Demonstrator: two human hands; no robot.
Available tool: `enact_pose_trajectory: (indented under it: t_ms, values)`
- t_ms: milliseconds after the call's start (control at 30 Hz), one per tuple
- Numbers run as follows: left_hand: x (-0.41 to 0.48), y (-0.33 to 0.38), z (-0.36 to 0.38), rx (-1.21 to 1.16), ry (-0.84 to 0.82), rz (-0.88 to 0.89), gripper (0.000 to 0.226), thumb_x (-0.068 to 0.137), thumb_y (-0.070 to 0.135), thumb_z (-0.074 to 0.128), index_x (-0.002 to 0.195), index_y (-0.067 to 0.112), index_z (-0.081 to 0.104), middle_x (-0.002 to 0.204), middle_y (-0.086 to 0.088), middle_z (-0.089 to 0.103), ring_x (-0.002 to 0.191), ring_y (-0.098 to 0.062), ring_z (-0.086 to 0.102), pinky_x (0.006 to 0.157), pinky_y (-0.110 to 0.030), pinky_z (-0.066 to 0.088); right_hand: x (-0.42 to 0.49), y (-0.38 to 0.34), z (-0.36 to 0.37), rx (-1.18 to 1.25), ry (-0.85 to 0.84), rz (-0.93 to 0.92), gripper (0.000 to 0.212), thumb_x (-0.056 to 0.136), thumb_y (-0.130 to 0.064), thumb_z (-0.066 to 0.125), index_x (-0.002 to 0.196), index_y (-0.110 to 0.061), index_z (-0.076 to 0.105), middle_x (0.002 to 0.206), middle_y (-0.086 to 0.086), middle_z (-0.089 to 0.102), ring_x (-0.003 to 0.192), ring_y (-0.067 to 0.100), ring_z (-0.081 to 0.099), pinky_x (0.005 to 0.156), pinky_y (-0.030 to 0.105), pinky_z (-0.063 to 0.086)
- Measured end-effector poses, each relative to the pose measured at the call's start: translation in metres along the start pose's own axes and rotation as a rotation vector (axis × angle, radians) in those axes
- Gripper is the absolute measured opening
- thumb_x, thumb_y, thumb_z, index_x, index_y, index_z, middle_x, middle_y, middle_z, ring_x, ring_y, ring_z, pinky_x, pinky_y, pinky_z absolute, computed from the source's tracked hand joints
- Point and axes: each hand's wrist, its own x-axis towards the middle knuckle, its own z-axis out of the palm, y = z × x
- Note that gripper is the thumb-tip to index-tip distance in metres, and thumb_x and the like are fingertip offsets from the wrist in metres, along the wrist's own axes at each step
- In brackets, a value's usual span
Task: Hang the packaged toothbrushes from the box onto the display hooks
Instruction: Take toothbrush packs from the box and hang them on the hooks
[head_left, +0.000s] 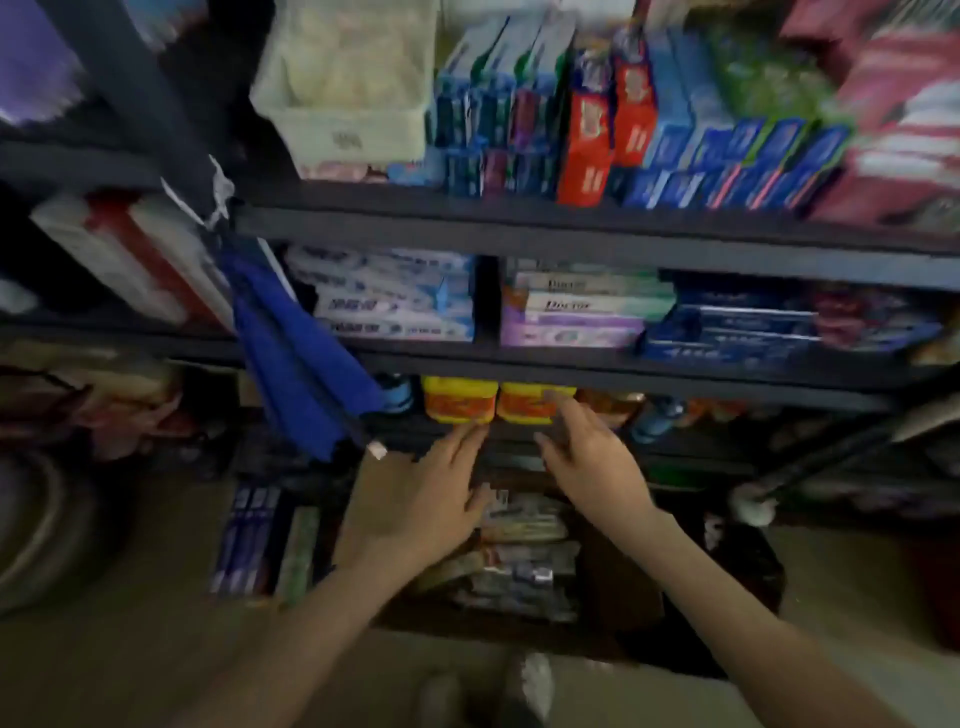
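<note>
A dark cardboard box (613, 587) sits on the floor below the shelves, holding several packaged toothbrushes (519, 551) stacked flat. My left hand (415, 493) hovers above the box's left side, fingers straight and spread, holding nothing. My right hand (587, 452) is stretched out above the box toward the lowest shelf, fingers straight, also holding nothing. The frame is blurred. No display hooks can be made out.
Dark shelves (519, 223) carry toothpaste boxes (727, 161), a pale basket (353, 88) and yellow packs (457, 400). A folded blue umbrella (296, 358) hangs at the left upright. More flat packs (249, 540) lie on the floor left of the box.
</note>
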Motion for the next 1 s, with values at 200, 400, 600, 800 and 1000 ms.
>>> enact_pose_trajectory:
  t_ms: [200,400,600,800,1000]
  values:
    - [-0.024,-0.131,0.14,0.101,-0.263,-0.25,0.061,0.099,0.036,0.044,0.152,0.022,0.018,0.158,0.002,0.014,0.144,-0.018,0.018,0.115,-0.029,0.02,-0.041,0.108,0.18,-0.03,-0.391,0.269,0.054,0.099,-0.027,0.048,0.148,-0.02,0.027,0.142,0.006,0.045,0.12,0.024,0.053,0.087,0.03,0.048]
    - [-0.018,-0.243,0.252,0.339,-0.369,-0.265,0.07,0.093,0.052,0.044,0.153,0.027,0.016,0.16,-0.003,0.006,0.147,-0.026,0.006,0.12,-0.045,0.0,-0.047,0.182,0.345,-0.157,-0.601,0.255,0.064,0.1,-0.025,0.044,0.153,-0.021,0.01,0.15,0.007,0.034,0.132,0.026,0.04,0.1,0.034,0.039]
    - [-0.025,-0.316,0.311,0.467,-0.271,-0.069,0.072,0.08,0.05,0.052,0.14,0.012,0.046,0.147,-0.016,0.041,0.14,-0.028,0.024,0.116,-0.05,0.01,-0.012,0.229,0.485,-0.301,-0.716,0.06,0.071,0.096,-0.019,0.05,0.153,-0.007,0.009,0.156,0.015,0.023,0.14,0.032,0.027,0.11,0.037,0.027]
    - [-0.028,-0.327,0.336,0.501,-0.118,-0.056,0.067,0.083,0.047,0.045,0.139,0.011,0.047,0.15,-0.015,0.037,0.14,-0.03,0.029,0.116,-0.054,0.016,0.001,0.265,0.568,-0.645,-0.884,-0.114,0.052,0.099,-0.025,0.043,0.147,-0.013,0.028,0.156,0.015,0.02,0.143,0.03,0.02,0.112,0.043,0.022]
    - [-0.003,-0.292,0.345,0.393,0.014,0.074,0.042,0.082,0.029,0.063,0.115,0.005,0.064,0.119,-0.017,0.063,0.112,-0.032,0.059,0.105,-0.046,0.04,-0.002,0.273,0.539,-0.625,-0.589,-0.343,0.057,0.045,-0.008,0.089,0.098,0.002,0.07,0.096,0.018,0.066,0.085,0.033,0.065,0.069,0.036,0.054]
